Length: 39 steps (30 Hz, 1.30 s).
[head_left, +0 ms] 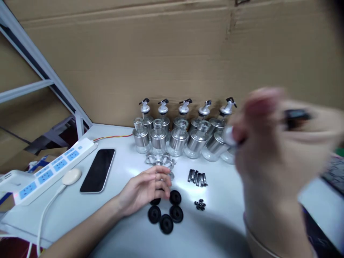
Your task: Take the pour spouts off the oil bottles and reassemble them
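My left hand point(150, 186) rests palm inward above the table, fingers loosely curled with gaps between them and nothing visible in them. Beneath and beside its fingertips lie several round black stoppers point(166, 224), one partly covered by the hand. Just beyond it sit silver metal pourer parts point(161, 160), partly hidden by the fingers. Raised close to the camera, my right hand point(279, 143) is smeared by motion, its fingers closed. A pale silvery end point(230, 136) and a dark piece point(297, 117) show at its grip; what they belong to is unclear.
Behind stand glass bottles with metal bands point(178, 139), the back row topped with pourers point(185, 105). Small black levers point(197, 177) and tiny black caps point(200, 204) lie mid-table. A phone point(99, 171) and power strip point(59, 168) are left. A cardboard wall point(161, 53) rises behind.
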Each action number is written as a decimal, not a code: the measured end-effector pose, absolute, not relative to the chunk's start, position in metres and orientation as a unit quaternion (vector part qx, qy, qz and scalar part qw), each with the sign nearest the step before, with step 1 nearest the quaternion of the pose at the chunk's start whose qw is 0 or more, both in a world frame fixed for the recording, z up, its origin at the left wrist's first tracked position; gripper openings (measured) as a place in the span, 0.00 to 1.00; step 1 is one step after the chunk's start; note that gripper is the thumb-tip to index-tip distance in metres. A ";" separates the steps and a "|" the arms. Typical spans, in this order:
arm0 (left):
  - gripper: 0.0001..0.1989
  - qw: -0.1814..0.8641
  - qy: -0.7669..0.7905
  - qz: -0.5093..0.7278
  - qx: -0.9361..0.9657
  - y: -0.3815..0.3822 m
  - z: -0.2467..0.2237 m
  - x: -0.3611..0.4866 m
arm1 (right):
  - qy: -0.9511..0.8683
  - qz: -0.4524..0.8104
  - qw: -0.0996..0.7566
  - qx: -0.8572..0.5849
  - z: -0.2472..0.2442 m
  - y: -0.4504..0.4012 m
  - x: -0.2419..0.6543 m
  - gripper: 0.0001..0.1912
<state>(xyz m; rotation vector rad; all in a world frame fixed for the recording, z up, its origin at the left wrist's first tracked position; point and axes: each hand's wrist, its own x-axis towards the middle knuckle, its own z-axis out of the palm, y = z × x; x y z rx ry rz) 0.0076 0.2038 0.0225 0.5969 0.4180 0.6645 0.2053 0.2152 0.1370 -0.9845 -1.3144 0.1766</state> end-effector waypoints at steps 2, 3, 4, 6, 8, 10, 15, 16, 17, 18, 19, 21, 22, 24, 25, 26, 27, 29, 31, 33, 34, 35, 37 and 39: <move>0.19 0.878 0.201 0.305 0.309 0.201 0.022 0.010 | -0.620 0.172 0.647 -0.409 0.122 0.210 0.176 0.24; 0.20 0.875 0.201 0.303 0.319 0.198 0.022 0.011 | -0.621 0.230 0.628 -0.409 0.113 0.209 0.168 0.23; 0.20 0.871 0.201 0.304 0.330 0.196 0.021 0.013 | -0.618 0.281 0.603 -0.420 0.103 0.209 0.164 0.21; 0.20 0.861 0.203 0.314 0.344 0.192 0.021 0.016 | -0.599 0.347 0.560 -0.454 0.085 0.208 0.165 0.17; 0.20 0.851 0.211 0.329 0.351 0.189 0.019 0.019 | -0.581 0.375 0.529 -0.491 0.068 0.206 0.173 0.14; 0.20 0.841 0.228 0.338 0.356 0.188 0.016 0.021 | -0.581 0.371 0.509 -0.516 0.054 0.201 0.181 0.11; 0.25 0.805 0.285 0.331 0.402 0.190 0.006 0.023 | -0.624 0.356 0.477 -0.506 0.027 0.183 0.190 0.05; 0.25 0.798 0.288 0.323 0.419 0.191 0.005 0.023 | -0.636 0.347 0.471 -0.503 0.024 0.179 0.191 0.05; 0.25 0.794 0.288 0.316 0.433 0.191 0.005 0.023 | -0.652 0.331 0.463 -0.502 0.021 0.176 0.192 0.05; 0.25 0.791 0.287 0.310 0.443 0.191 0.005 0.023 | -0.671 0.306 0.455 -0.500 0.019 0.172 0.194 0.06; 0.24 0.790 0.286 0.304 0.448 0.191 0.005 0.023 | -0.690 0.274 0.448 -0.499 0.018 0.169 0.196 0.08; 0.23 0.794 0.286 0.298 0.445 0.190 0.007 0.023 | -0.725 0.194 0.438 -0.495 0.015 0.164 0.200 0.13; 0.23 0.797 0.287 0.295 0.441 0.189 0.008 0.022 | -0.738 0.153 0.435 -0.492 0.014 0.163 0.203 0.16; 0.24 0.798 0.294 0.295 0.436 0.189 0.009 0.022 | -0.756 0.089 0.426 -0.488 0.013 0.161 0.206 0.20; 0.24 0.796 0.298 0.296 0.436 0.189 0.010 0.022 | -0.763 0.070 0.419 -0.488 0.013 0.161 0.207 0.20; 0.24 0.792 0.302 0.298 0.439 0.189 0.010 0.022 | -0.767 0.060 0.412 -0.488 0.013 0.161 0.208 0.19; 0.24 0.788 0.307 0.299 0.442 0.190 0.010 0.021 | -0.769 0.054 0.408 -0.489 0.013 0.161 0.209 0.19; 0.23 0.783 0.317 0.297 0.445 0.191 0.011 0.020 | -0.769 0.046 0.407 -0.491 0.014 0.161 0.208 0.19; 0.24 0.781 0.326 0.293 0.445 0.192 0.013 0.020 | -0.762 0.038 0.415 -0.496 0.015 0.161 0.208 0.20; 0.24 0.778 0.336 0.290 0.445 0.193 0.016 0.019 | -0.751 0.034 0.422 -0.507 0.016 0.161 0.208 0.19; 0.24 0.775 0.339 0.290 0.447 0.193 0.017 0.020 | -0.745 0.034 0.424 -0.513 0.016 0.161 0.208 0.18; 0.23 0.772 0.343 0.290 0.449 0.193 0.018 0.020 | -0.742 0.037 0.424 -0.518 0.016 0.162 0.209 0.16; 0.22 0.768 0.349 0.290 0.453 0.193 0.018 0.020 | -0.743 0.044 0.423 -0.517 0.016 0.162 0.210 0.13; 0.21 0.764 0.353 0.291 0.455 0.193 0.018 0.020 | -0.752 0.055 0.423 -0.502 0.016 0.162 0.211 0.11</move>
